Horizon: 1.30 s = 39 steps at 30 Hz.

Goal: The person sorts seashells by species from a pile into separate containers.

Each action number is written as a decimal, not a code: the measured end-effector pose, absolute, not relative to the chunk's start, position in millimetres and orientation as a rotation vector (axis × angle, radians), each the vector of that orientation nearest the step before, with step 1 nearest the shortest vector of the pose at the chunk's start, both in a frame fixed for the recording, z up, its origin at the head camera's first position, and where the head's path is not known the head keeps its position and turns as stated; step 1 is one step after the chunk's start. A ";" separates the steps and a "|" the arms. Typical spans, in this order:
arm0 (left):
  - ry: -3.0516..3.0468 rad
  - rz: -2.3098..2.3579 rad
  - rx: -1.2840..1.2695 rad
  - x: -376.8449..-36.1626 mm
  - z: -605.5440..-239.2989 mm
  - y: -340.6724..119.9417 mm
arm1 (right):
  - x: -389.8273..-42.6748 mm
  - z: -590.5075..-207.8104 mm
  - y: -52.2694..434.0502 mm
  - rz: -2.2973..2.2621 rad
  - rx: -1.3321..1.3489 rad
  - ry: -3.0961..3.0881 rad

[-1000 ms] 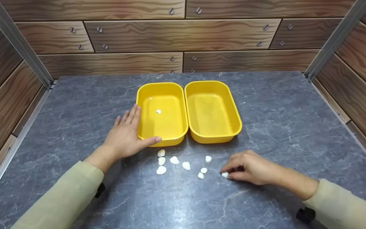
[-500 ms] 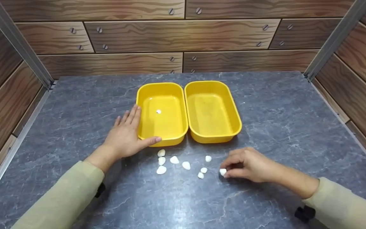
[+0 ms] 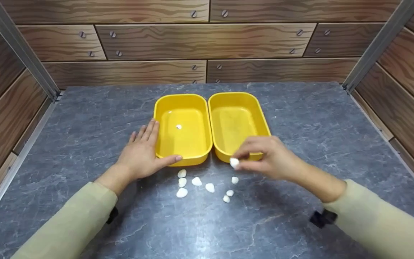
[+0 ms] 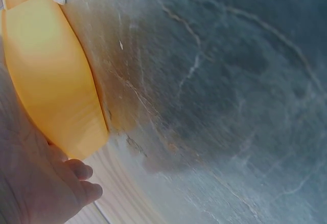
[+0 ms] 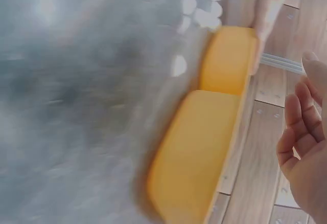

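the right hand (image 3: 270,158) pinches a white pebble (image 3: 234,163) in its fingertips at the near rim of the right yellow tub (image 3: 238,124). the left hand (image 3: 143,153) lies flat, fingers straight, against the left yellow tub (image 3: 183,127), which holds one small pebble (image 3: 178,126). loose pebbles (image 3: 205,186) lie on the grey table (image 3: 84,122).

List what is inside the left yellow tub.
One small white piece lies on the floor of the left yellow tub; nothing else shows. The near wall hides a strip of floor behind it.
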<state>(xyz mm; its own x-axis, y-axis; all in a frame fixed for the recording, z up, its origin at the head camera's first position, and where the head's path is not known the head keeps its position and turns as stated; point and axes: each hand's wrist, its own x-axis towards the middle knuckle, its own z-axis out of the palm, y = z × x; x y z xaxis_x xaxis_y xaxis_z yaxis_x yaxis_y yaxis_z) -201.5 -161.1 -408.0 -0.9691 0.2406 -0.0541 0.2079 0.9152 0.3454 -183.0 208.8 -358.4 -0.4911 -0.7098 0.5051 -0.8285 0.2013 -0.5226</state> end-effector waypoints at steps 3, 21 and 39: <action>2.982 0.513 0.347 -201.8 -407.3 -162.7 | -193.1 -350.9 194.9 1.183 1.445 -2.270; 2.971 0.503 0.336 -203.2 -409.5 -162.3 | -244.6 -328.4 131.8 1.276 1.129 -2.342; 2.971 0.509 0.353 -202.2 -408.5 -161.3 | -286.2 -351.6 91.5 1.393 0.777 -2.607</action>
